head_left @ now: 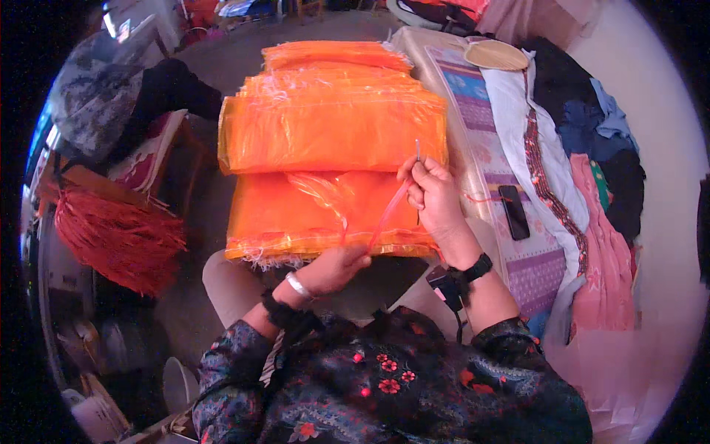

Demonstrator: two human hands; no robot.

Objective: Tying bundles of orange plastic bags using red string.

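In front of me lies a tall stack of folded orange mesh bags [333,137], with frayed white threads along some edges. My right hand [427,189] is closed in a pinch above the stack's right side, and a thin metal tool [418,150], perhaps a needle, points up out of its fingers. From this hand a red plastic strip [386,216] slants down to my left hand [336,270]. The left fingers are closed on the strip's lower end at the near edge of the bags. A loose orange fold [329,194] bulges up between the hands.
To the right, a patterned cover [532,277] bears a black phone [513,212], a round woven tray [496,55] and heaped clothes [603,200]. A bundle of red strips [118,240] hangs at left beside a chair [151,155]. A small black device [446,287] is near my right wrist.
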